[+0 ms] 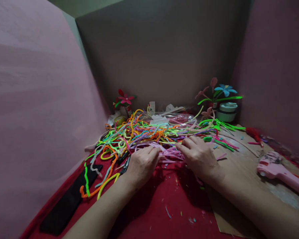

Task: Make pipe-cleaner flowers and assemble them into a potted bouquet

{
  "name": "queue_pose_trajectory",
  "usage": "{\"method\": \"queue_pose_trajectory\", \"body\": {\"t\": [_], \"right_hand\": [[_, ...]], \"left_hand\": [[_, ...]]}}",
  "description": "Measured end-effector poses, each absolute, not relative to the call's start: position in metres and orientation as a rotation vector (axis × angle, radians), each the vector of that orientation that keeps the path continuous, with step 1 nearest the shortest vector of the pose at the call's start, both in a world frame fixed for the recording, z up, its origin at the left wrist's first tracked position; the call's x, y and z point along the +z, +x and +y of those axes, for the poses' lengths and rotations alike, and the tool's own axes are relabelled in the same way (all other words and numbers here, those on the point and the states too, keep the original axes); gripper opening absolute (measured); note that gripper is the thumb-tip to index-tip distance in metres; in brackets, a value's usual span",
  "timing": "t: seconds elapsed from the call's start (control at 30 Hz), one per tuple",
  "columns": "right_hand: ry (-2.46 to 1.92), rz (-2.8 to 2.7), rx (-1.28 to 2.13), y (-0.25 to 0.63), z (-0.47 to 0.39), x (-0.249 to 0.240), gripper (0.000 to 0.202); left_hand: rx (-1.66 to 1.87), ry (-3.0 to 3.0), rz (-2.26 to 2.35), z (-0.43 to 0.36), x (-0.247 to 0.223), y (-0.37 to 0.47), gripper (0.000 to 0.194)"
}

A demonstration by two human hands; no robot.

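A bundle of pink and lilac pipe cleaners (pixel 171 154) stretches between my two hands, low over the red cloth. My left hand (pixel 143 162) is closed round its left part, thumb and fingers pressed together. On the other side my right hand (pixel 198 157) has its fingers curled over the right part of the bundle. Just behind both hands lies a tangled heap of orange, green, yellow, blue and purple pipe cleaners (pixel 137 132). Scissors (pixel 125 165) lie partly hidden beside my left hand.
A black flat object (pixel 69 202) lies at the left. Cardboard (pixel 221 212) and a pink glue gun (pixel 279 169) are at the right. Behind stand a blue flower (pixel 225 89), a pale green pot (pixel 226 113) and a pink flower (pixel 126 99). Pink walls flank both sides.
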State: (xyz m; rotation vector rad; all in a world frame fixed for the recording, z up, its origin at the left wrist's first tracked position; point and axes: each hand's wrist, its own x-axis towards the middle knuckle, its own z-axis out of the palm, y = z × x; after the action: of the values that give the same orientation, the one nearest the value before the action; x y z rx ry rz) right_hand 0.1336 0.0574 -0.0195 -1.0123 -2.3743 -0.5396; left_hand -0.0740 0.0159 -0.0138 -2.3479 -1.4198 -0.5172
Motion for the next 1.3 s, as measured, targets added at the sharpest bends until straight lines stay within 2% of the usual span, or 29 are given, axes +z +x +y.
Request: {"method": "queue_pose_trajectory", "body": {"t": [0.27, 0.43, 0.7, 0.87, 0.93, 1.13, 1.23, 1.3], "right_hand": [[-0.96, -2.246, -0.603, 0.143, 0.061, -0.012, 0.031], [-0.951, -2.247, -0.527, 0.16, 0.076, -0.002, 0.031], [-1.181, -2.118, -0.383, 0.172, 0.093, -0.004, 0.031], [-1.171, -2.144, -0.499, 0.178, 0.096, -0.004, 0.028], [-1.186, -2.16, -0.531, 0.18, 0.097, -0.003, 0.028], [-1.307, -2.032, -0.402, 0.187, 0.103, -0.005, 0.031], [-1.257, -1.908, -0.205, 0.187, 0.104, -0.004, 0.032], [-1.169, -1.706, 0.069, 0.184, 0.105, -0.002, 0.031]], "left_hand": [[-0.38, -2.241, -1.456, 0.01, -0.009, -0.075, 0.029], [-0.422, -2.165, -1.52, 0.017, -0.003, -0.092, 0.029], [-0.509, -2.083, -1.654, 0.019, 0.005, -0.1, 0.035], [-0.513, -2.145, -1.746, 0.018, 0.007, -0.094, 0.035], [-0.618, -2.231, -1.833, 0.018, 0.009, -0.094, 0.035], [-1.258, -2.61, -1.982, 0.02, 0.016, -0.089, 0.026], [-1.526, -2.691, -2.131, 0.018, 0.015, -0.084, 0.024], [-1.732, -2.717, -2.206, 0.017, 0.013, -0.081, 0.023]]}}
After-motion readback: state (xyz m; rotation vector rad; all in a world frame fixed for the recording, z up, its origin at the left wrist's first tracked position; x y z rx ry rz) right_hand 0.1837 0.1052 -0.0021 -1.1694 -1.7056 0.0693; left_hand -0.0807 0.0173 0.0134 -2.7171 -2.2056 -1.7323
